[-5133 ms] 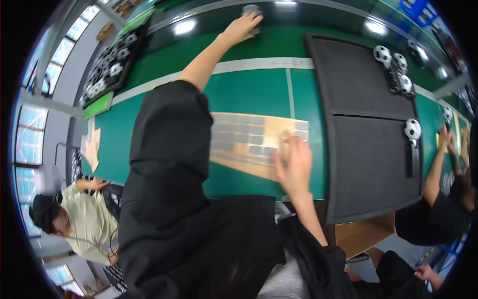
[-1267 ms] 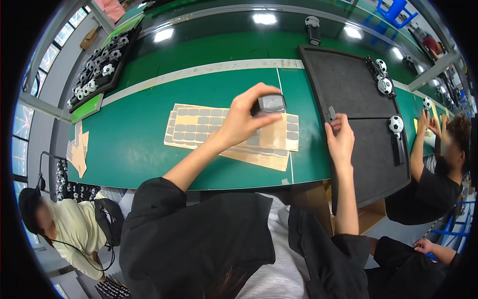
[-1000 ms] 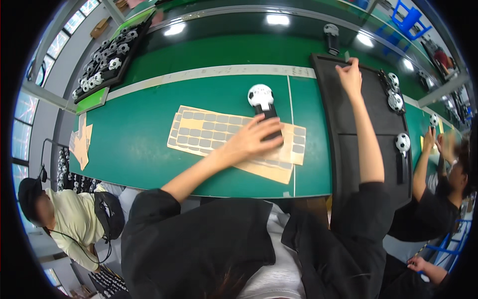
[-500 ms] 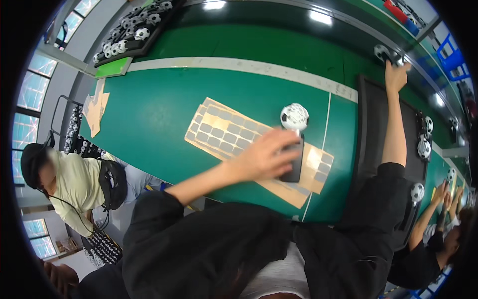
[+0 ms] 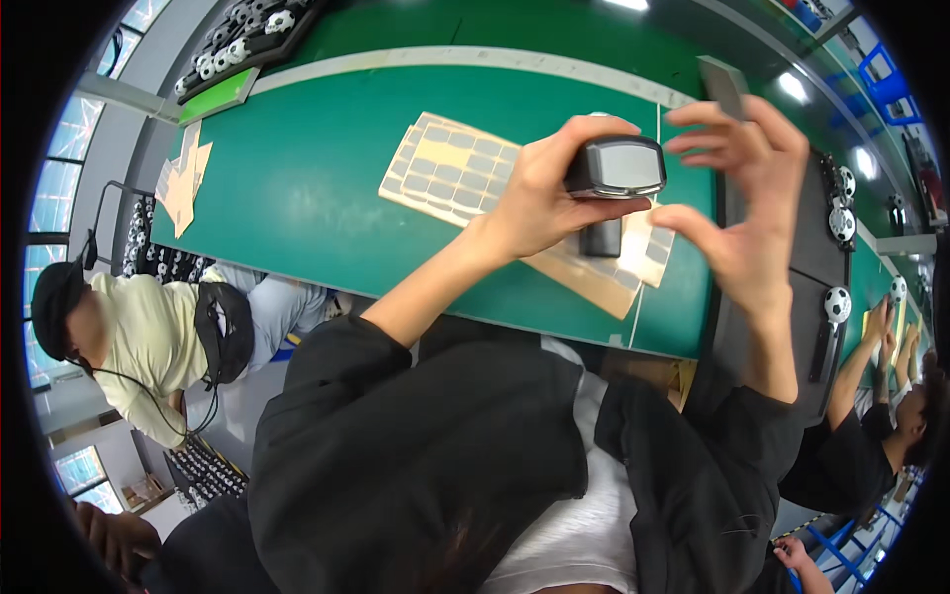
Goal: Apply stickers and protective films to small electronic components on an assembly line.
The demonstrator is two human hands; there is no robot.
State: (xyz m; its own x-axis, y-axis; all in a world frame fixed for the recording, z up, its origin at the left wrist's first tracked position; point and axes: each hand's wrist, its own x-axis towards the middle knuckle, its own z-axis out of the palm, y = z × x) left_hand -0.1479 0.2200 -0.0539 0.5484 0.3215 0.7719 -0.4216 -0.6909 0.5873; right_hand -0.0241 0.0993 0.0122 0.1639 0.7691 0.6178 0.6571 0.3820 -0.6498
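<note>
My left hand (image 5: 539,183) is closed around a black object with a glossy rounded end (image 5: 621,166), whose pale grey face points up at me. The rest of it is hidden by my fingers. Just under that hand a black block (image 5: 601,239) shows; whether it belongs to the held object I cannot tell. My right hand (image 5: 747,188) hovers to the right, blurred, with thumb and fingers spread apart. At its fingertips appears a flat grey piece (image 5: 722,87); I cannot tell if they touch. Beneath lies a tan sheet of grey rounded stickers (image 5: 460,170).
The green table (image 5: 297,198) carries tan paper scraps (image 5: 183,188) at the left. A dark tray (image 5: 807,252) at the right holds soccer-ball pieces (image 5: 841,224). Another tray of balls (image 5: 242,40) stands far left. A person (image 5: 148,346) is at the left, others at the right.
My left hand has lifted a black object up from the sheet. My right hand has come back from the far right, where it was at a soccer-ball piece. The view has shifted.
</note>
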